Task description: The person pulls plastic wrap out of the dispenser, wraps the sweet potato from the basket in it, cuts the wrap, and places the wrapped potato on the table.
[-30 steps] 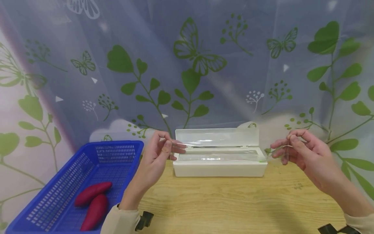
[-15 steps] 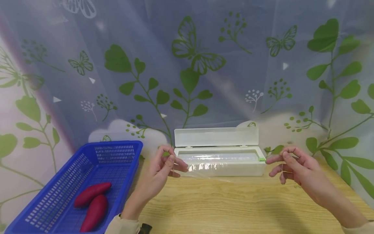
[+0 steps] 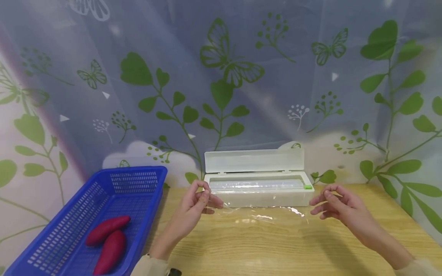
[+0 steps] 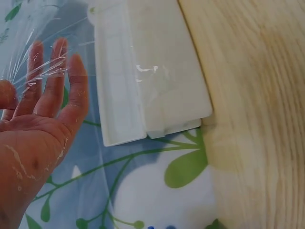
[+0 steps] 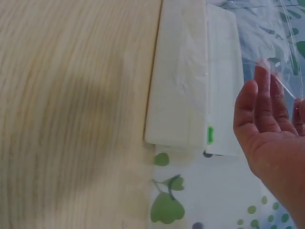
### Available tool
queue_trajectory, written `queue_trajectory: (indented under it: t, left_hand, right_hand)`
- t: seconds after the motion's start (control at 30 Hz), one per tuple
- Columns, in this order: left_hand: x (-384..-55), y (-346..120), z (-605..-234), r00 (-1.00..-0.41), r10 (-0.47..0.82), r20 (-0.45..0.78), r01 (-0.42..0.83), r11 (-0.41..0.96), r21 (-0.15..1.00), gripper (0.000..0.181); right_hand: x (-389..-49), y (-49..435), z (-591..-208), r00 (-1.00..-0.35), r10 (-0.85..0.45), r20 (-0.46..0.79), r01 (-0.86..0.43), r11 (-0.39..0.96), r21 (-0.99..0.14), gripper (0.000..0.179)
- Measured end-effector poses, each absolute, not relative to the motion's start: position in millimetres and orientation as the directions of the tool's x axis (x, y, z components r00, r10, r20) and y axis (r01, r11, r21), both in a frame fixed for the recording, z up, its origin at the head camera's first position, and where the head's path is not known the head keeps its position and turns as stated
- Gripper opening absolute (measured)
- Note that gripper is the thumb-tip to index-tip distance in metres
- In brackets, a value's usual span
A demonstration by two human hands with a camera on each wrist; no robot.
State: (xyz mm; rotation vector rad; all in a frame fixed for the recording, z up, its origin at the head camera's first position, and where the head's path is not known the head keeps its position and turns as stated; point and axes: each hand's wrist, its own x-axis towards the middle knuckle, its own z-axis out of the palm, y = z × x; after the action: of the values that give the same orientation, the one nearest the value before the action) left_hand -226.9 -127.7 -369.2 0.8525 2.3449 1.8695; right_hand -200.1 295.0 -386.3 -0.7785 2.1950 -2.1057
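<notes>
A thin sheet of clear cling film [image 3: 264, 217] stretches between the two hands in front of a white dispenser box [image 3: 248, 198]. My left hand [image 3: 190, 207] pinches one corner of it between thumb and index finger, the other fingers spread behind. Opposite, my right hand [image 3: 348, 211] pinches the other corner, and the film shows at its fingertips in the right wrist view. The box's lid [image 3: 253, 161] stands raised at the back, and the film roll [image 3: 255, 184] lies inside. A green slider [image 3: 307, 187] sits at the right end of the box's front edge.
On the left stands a blue plastic basket [image 3: 157, 207] holding two red-purple sweet potatoes [image 3: 108, 230] [image 3: 111, 251]. The wooden table [image 3: 276, 249] runs to a patterned curtain [image 3: 165, 46] right behind the box.
Both hands have come down and toward the wearer, drawing the film out from the box so it now spans low over the table. The box and basket have stayed in place.
</notes>
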Motion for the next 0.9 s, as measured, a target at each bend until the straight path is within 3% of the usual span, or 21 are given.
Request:
queue_trajectory:
  t: [0.27, 0.47, 0.63, 0.9]
  left_hand:
    - [-228.3, -132.4, -383.1, -0.816, 0.530, 0.232, 0.331, 0.099, 0.938, 0.027]
    - [-221.7, -139.6, -395.8, -0.759, 0.645, 0.085, 0.266, 0.189, 0.945, 0.022]
    - [-218.4, -145.7, -411.4, -0.693, 0.718, 0.068, 0.306, 0.208, 0.929, 0.021]
    - [-212.7, -156.6, -425.9, -0.640, 0.768, 0.031, 0.357, 0.261, 0.897, 0.017]
  right_hand:
    - [-201.4, 305.6, -399.3, -0.862, -0.437, 0.257, -0.279, -0.013, -0.960, 0.026]
    - [-197.0, 319.3, -405.3, -0.778, -0.615, 0.127, -0.197, 0.047, -0.979, 0.026]
    - [-194.1, 325.1, -414.6, -0.732, -0.681, 0.009, -0.120, 0.116, -0.986, 0.022]
    - [-188.8, 325.2, -432.1, -0.693, -0.721, 0.013, -0.197, 0.173, -0.965, 0.021]
